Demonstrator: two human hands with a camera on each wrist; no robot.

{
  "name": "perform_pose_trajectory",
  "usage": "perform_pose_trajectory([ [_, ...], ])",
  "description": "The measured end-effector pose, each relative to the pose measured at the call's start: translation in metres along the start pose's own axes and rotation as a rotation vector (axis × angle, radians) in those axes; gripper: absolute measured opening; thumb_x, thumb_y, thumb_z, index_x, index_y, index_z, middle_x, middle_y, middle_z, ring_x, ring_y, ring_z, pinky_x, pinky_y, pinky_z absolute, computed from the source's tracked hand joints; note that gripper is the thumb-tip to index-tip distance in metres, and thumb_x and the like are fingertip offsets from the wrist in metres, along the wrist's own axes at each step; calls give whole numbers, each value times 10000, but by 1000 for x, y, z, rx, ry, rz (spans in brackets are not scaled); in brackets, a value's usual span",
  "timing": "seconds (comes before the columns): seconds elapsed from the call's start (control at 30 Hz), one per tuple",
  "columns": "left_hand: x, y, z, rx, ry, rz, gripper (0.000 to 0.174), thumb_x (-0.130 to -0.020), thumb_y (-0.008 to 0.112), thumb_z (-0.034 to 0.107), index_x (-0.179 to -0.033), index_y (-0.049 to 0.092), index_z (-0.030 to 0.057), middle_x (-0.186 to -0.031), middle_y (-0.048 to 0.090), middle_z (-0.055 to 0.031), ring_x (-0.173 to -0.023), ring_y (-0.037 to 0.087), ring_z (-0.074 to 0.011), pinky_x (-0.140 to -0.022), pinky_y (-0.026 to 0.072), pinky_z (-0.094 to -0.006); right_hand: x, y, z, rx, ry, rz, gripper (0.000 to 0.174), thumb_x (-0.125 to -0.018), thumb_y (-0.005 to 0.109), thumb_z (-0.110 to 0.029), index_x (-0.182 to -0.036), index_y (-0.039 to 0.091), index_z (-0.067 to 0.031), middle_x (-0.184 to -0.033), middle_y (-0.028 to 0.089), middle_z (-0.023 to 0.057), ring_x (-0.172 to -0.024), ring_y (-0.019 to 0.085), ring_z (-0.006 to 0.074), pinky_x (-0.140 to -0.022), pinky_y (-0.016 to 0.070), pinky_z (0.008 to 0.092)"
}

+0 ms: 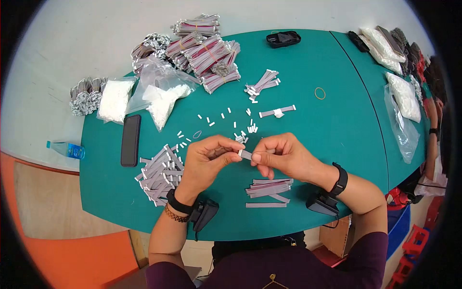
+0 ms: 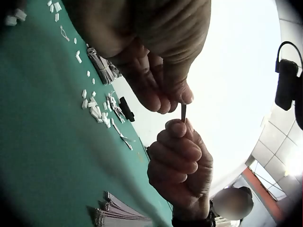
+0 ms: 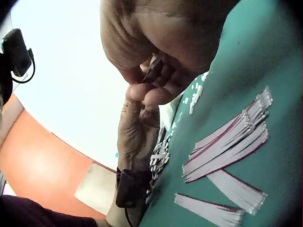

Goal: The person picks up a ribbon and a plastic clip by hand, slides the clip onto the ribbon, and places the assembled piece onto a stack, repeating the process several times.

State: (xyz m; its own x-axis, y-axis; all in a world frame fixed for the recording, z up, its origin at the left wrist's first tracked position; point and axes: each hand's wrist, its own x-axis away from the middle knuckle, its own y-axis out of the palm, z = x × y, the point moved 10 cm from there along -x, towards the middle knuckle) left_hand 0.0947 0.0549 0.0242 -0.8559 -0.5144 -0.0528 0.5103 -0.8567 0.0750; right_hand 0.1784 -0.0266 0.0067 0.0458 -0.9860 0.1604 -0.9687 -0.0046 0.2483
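Over the middle of the green table, my left hand (image 1: 208,156) pinches the white connector end of a short grey ribbon cable (image 1: 246,155) between thumb and fingertips. My right hand (image 1: 285,155) grips the same cable from the other side, thumb on top. Only a narrow strip of it shows between the fingertips in the left wrist view; its far end is hidden in the right hand. Loose white connectors (image 1: 240,138) lie just beyond the hands. Beside the left forearm sits a heap of ribbon cables (image 1: 159,176), and a neater stack of cables (image 1: 269,188) lies below the right hand.
Bundled cables (image 1: 207,53) pile up at the back left, beside bags of white connectors (image 1: 115,100). A black phone (image 1: 130,140) lies at the left. Farther back are a few finished-looking cables (image 1: 263,84), a black pouch (image 1: 283,39) and a rubber band (image 1: 320,93).
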Motion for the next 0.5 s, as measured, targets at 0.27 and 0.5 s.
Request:
perform_pose_trajectory([
  [0.27, -1, -2, 4, 10, 54, -14, 166, -798, 647, -26, -961, 620, -41, -908, 647, -83, -828, 624, -138, -746, 516, -248, 2, 5, -5, 6, -12, -32, 178, -915, 555, -155, -847, 622, -4, -637, 590, 21, -541, 536, 66, -498, 422, 200],
  [0.5, 4, 0, 29, -20, 134, 10, 179, -815, 645, 6, -990, 628, -28, -910, 649, -73, -823, 613, -117, -747, 502, -242, 9, 5, -21, 21, -45, 6, 283, -928, 534, -250, -826, 625, -2, -649, 615, 52, -559, 570, 95, -522, 452, 223],
])
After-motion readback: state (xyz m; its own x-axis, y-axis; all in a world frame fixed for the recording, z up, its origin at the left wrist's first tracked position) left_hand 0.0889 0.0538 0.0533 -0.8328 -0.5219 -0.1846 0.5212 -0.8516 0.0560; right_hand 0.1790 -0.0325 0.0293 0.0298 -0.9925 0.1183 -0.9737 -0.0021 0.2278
